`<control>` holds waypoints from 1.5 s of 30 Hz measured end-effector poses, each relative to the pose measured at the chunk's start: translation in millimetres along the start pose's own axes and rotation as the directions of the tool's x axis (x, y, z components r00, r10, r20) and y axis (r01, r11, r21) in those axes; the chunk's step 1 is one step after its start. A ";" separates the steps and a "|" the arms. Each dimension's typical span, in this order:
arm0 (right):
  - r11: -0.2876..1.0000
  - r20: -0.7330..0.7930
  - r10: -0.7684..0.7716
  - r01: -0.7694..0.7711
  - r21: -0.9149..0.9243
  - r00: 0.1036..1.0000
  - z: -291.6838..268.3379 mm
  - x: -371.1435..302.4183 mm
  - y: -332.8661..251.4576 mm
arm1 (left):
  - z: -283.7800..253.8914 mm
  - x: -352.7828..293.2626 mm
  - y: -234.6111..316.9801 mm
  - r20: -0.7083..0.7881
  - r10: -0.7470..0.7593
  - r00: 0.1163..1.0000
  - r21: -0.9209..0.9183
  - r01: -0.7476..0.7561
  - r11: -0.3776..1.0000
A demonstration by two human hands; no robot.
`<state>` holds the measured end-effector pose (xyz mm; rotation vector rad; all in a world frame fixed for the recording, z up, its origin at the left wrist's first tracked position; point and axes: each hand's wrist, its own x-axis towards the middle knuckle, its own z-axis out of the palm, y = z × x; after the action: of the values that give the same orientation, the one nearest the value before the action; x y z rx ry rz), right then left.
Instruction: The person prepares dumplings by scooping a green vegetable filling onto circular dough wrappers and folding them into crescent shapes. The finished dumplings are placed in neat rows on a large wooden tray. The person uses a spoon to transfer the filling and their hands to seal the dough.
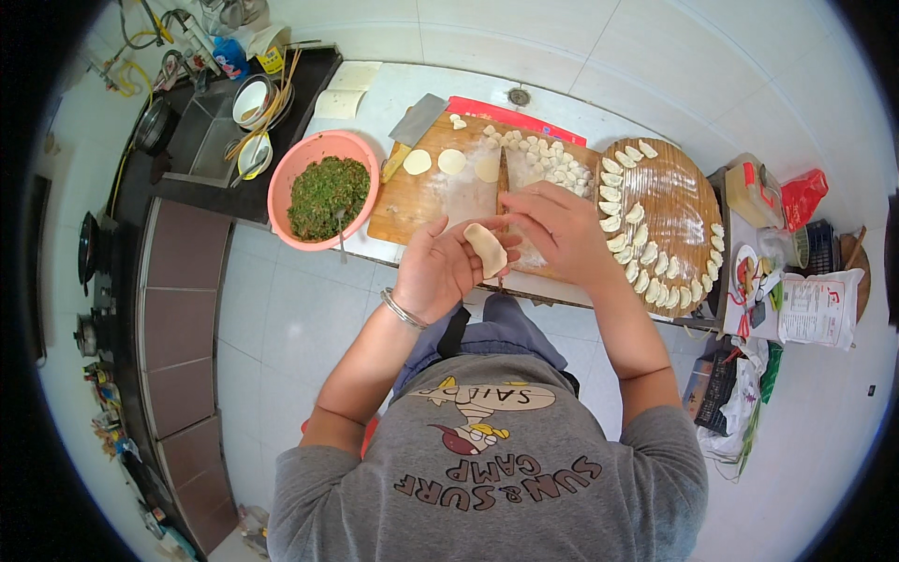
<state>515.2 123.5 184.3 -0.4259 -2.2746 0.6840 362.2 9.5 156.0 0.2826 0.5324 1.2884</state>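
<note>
My left hand is turned palm up, and a half-moon dumpling rests along its fingers, with the thumb off to one side. To the right, my right hand hovers over the near edge of the wooden board, its fingers stretched toward the dumpling and apart, with nothing seen in them. Between the hands lies a thin rolling pin, partly hidden by my fingers. Beyond it are flat round wrappers and a heap of small floured dough pieces.
A pink basin of chopped green filling with a spoon stands left of the board. A cleaver lies at the board's far left corner. On the right, a round tray carries rows of dumplings. Bowls sit by the sink.
</note>
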 end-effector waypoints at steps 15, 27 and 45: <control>0.994 0.007 -0.072 0.072 -0.082 0.997 5.6 -12.5 -10.4 | -11.2 3.6 0.3 -0.038 0.068 0.997 -0.182 -0.074 0.980; 0.998 -0.157 0.063 -0.067 -0.021 0.986 28.8 -37.1 -16.8 | -0.4 7.2 -6.2 -0.062 0.115 0.991 -0.198 -0.126 0.972; 0.989 -0.008 0.137 -0.136 0.064 0.991 -0.6 -37.2 -9.7 | -1.9 12.8 -11.6 -0.025 0.103 0.994 -0.111 -0.105 0.988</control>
<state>540.3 98.1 170.3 -0.5582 -2.2204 0.8170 373.2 18.5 145.9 0.2066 0.4649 1.4188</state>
